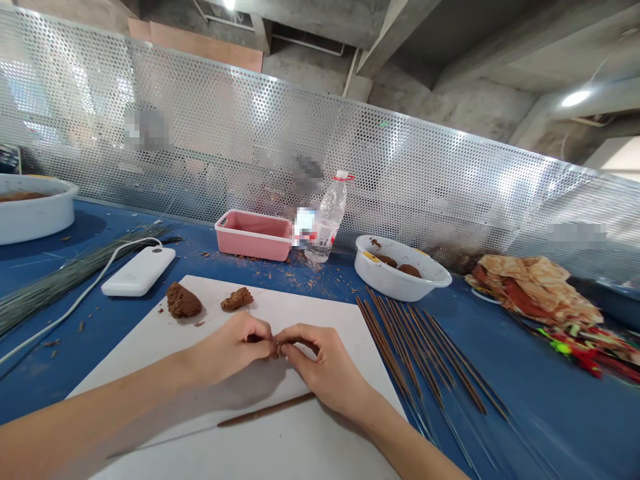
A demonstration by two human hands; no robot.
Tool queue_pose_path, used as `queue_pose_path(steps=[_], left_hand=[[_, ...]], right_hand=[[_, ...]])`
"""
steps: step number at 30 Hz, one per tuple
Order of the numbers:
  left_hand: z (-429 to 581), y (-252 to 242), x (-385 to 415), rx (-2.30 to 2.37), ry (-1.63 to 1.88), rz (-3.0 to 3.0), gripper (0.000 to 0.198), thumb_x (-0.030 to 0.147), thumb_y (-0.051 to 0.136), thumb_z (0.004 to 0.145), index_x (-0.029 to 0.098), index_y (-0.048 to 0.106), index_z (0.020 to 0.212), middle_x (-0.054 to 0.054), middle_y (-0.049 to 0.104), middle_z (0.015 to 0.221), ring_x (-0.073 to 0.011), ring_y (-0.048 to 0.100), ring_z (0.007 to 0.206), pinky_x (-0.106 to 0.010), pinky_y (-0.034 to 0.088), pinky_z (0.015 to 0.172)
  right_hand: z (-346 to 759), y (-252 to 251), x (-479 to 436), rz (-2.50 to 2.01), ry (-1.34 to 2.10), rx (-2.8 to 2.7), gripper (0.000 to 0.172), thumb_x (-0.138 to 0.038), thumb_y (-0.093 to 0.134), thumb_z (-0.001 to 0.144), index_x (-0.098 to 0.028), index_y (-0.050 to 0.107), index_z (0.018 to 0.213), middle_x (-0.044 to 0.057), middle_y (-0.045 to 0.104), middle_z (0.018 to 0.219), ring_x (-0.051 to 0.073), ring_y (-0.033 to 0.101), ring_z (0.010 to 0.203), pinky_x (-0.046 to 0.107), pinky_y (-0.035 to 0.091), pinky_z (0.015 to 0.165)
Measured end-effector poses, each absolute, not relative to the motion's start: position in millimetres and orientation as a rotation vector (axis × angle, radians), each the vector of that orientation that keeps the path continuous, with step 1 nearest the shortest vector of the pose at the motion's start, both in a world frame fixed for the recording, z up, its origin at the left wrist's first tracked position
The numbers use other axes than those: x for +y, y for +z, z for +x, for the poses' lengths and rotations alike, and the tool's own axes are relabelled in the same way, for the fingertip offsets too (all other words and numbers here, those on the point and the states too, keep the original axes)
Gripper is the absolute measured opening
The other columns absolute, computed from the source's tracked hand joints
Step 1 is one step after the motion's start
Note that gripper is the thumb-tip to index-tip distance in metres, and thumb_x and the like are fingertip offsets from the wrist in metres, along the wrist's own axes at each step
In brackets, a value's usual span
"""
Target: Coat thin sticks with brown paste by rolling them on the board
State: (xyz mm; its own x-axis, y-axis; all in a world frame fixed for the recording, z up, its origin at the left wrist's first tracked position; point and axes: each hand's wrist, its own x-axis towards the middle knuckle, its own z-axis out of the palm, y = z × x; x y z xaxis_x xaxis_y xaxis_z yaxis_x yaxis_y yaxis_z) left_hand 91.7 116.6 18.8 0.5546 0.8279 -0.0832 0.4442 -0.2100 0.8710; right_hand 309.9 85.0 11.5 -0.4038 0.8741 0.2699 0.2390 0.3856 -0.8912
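My left hand and my right hand meet over a white board, fingertips pinched together. Between them shows a small bit of brown clay-like paste, mostly hidden by the fingers. A thin wire stick coated in brown paste lies on the board just below my hands, its right end passing under my right hand. Beyond my left hand sit a large lump of brown paste and a smaller lump, both on the board.
Several brown-coated wire sticks lie right of the board. Behind stand a pink box, a plastic bottle and a white basin holding brown lumps. Left are a white power bank with a cable and a wire bundle.
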Motion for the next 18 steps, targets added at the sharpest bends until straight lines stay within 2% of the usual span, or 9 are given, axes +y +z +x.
queue_pose_path(steps=[5,14,18], left_hand=[[92.2,23.8,114.8,1.030,0.484,1.827,0.027,0.038,0.061,0.088,0.016,0.074,0.080,0.001,0.064,0.075,-0.0185,0.055,0.079,-0.032,0.040,0.074],[91.8,24.8,114.8,0.994,0.454,1.847,0.030,0.044,0.060,0.090,0.017,0.070,0.079,0.002,0.058,0.075,-0.0182,0.053,0.078,-0.031,0.038,0.072],[90.7,23.6,115.7,0.975,0.458,1.858,0.032,0.045,0.060,0.091,0.016,0.070,0.081,0.001,0.061,0.076,-0.0179,0.053,0.078,-0.031,0.039,0.072]], right_hand=[[311.5,10.3,85.7,-0.945,1.024,-1.882,0.026,-0.018,0.062,0.098,-0.024,0.085,0.108,0.006,0.083,0.104,0.023,0.075,0.097,0.033,0.057,0.086],[311.4,11.2,85.1,-0.931,1.042,-1.872,0.023,-0.020,0.062,0.098,-0.024,0.084,0.104,0.005,0.083,0.101,0.023,0.075,0.095,0.034,0.057,0.087],[311.6,10.9,84.6,-0.921,1.058,-1.864,0.025,-0.018,0.061,0.097,-0.024,0.084,0.105,0.004,0.082,0.101,0.022,0.074,0.095,0.033,0.057,0.086]])
